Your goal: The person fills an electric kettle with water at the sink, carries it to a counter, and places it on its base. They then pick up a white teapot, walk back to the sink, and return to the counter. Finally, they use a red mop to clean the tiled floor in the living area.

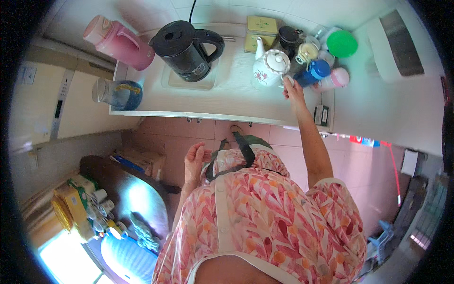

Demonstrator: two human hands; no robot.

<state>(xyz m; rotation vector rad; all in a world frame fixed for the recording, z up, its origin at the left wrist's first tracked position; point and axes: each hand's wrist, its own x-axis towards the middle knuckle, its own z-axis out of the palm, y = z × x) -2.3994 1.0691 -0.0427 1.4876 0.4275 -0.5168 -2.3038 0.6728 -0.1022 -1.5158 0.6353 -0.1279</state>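
My right hand (293, 94) grips the handle of a white porcelain teapot (269, 71) with a floral pattern. The teapot is upright with its lid on, and its spout points away from me. Just to its right lies a blue-capped bottle (310, 74) beside a pink-lidded one (335, 78). A black electric kettle (184, 53) stands further left on a shallow clear tray (168, 82). Down by my waist hangs my left hand (197, 159), its fingers loosely curled and nothing visible in it.
On the white countertop (241, 101) are a pink thermos flask (122, 42), a glass jug of bluish contents (122, 95), yellow tins (260, 33), a dark-lidded jar (289, 37) and a green lid (341, 43). A small box (321, 115) sits near the front edge. Behind me stands a cluttered dark round table (142, 191).
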